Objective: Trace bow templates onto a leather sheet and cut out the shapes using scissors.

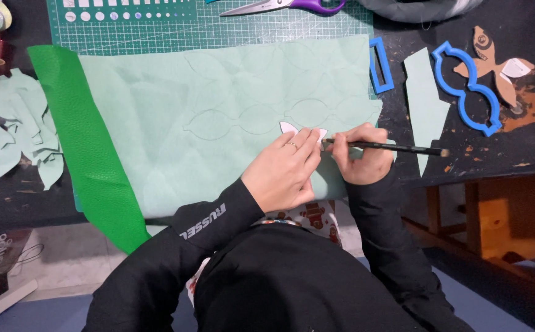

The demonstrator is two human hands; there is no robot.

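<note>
The dark surface (507, 154) carries a green cutting mat (218, 27), and over it lies the pale mint sheet (175, 141), already marked with faint traced outlines, its bright green underside (89, 160) folded up at nine o'clock. Near the sheet's five o'clock corner the left hand (283, 172) presses a small white template (301, 130) flat, fingers spread over it. The right hand (360, 154), at three o'clock of the template, has its fingers closed on a black pencil (384, 146) (tip at the template's edge). Judged from this, firm pressure and a pencil hugging the edge would give a clean line
</note>
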